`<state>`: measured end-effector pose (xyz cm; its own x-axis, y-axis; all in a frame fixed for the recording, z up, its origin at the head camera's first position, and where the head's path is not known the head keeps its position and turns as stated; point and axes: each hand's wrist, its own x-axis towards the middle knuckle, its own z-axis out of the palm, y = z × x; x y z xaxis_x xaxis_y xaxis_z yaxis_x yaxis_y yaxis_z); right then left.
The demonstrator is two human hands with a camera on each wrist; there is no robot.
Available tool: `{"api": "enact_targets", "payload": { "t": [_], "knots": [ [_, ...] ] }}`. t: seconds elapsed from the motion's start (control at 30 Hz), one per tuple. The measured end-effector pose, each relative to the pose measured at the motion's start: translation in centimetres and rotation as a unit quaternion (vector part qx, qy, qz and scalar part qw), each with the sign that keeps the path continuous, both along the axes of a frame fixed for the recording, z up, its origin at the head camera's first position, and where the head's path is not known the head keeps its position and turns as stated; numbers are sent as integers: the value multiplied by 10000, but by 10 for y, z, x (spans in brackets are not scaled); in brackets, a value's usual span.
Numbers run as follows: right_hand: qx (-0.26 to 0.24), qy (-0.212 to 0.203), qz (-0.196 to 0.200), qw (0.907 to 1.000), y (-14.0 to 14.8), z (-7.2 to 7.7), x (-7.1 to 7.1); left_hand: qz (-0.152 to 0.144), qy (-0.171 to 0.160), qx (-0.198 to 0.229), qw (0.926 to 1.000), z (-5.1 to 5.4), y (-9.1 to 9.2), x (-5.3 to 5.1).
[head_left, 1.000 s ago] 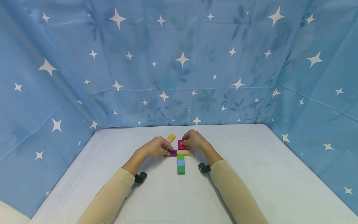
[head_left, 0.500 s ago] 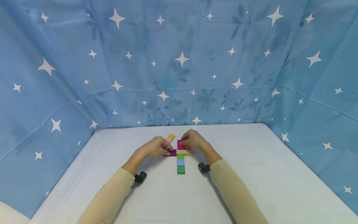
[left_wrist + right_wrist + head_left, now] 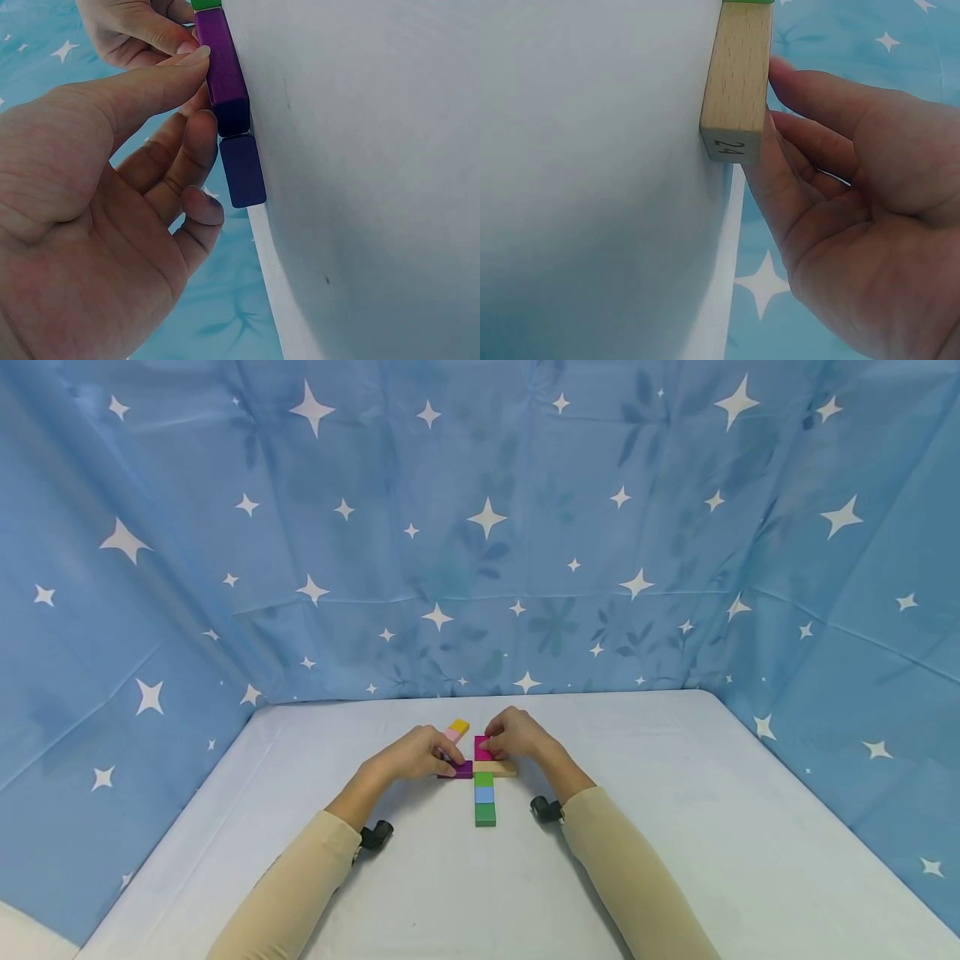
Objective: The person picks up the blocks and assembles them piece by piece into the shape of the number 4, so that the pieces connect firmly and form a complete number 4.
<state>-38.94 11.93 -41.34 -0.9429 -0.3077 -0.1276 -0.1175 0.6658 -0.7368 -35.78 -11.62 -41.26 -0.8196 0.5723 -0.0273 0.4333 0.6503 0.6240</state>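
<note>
In the head view my left hand (image 3: 418, 753) pinches a purple block (image 3: 462, 770) lying flat on the table. The left wrist view shows the thumb on its edge and a dark blue block (image 3: 244, 171) at its near end. My right hand (image 3: 519, 733) holds a magenta block (image 3: 482, 748) between thumb and fingers, just behind a plain wooden block (image 3: 495, 769). The right wrist view shows that wooden block's end marked 24 (image 3: 730, 146), with the fingers beside it; the magenta block is hidden there.
A column of light green (image 3: 483, 779), blue (image 3: 484, 794) and dark green (image 3: 485, 815) blocks runs toward me from the wooden one. Pink (image 3: 452, 736) and yellow (image 3: 460, 726) blocks slant away behind my left hand. A starred blue curtain (image 3: 480, 552) surrounds the white table (image 3: 675, 827).
The magenta block and my right hand have shifted very slightly left. My left hand and the other blocks look the same.
</note>
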Motion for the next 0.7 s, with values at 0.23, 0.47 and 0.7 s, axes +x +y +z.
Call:
{"api": "enact_targets", "payload": {
  "t": [0.23,0.47,0.7],
  "knots": [
    [68,56,1,10000,0,0,0,-24,-18,2,10000,1,0,0],
    [121,157,98,9998,-1,0,1,-11,-36,-6,10000,1,0,1],
    [154,155,76,9997,-1,0,1,-42,-38,24,10000,0,-1,-1]
  ]
}}
